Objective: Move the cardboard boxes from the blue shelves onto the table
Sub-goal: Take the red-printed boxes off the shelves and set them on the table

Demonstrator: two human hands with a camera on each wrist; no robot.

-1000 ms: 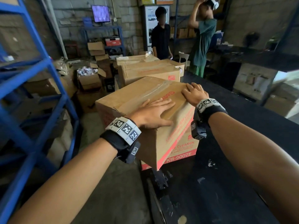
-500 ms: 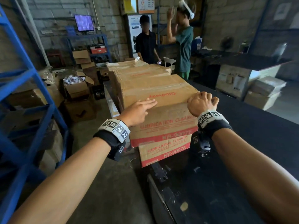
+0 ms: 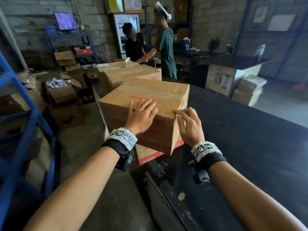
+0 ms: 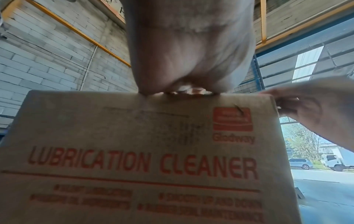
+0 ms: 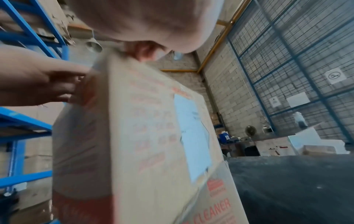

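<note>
Change: top box (image 3: pixel 150 104) now sits skewed on the lower box (image 3: pixel 146 155). Half a second ago I had it squared over that box; now its near corner juts past the lower box's near edge, toward me.
Left hand (image 3: pixel 141 116): flat on the lid, fingers straight and spread, pressing beside the near edge; holding nothing.
Right hand (image 3: pixel 189 125): at the near right corner of the top box, fingers loosely bent, tips touching the corner edge. I cannot tell whether they hook over it.
Meaning for the task: I judge this box is delivered but not settled. I am turning it into line before I go back to the blue shelves (image 3: pixel 25 114) for more.
Task's thing: top box rests on the lower box at the near left corner of the black table (image 3: pixel 250 139), with more sealed boxes (image 3: pixel 130 74) behind it along the left edge.
Containers: both stacked boxes are taped shut, contents unseen; print reads "LUBRICATION CLEANER". An open carton (image 3: pixel 60 92) on the floor holds pale small items, too blurred to name.
</note>
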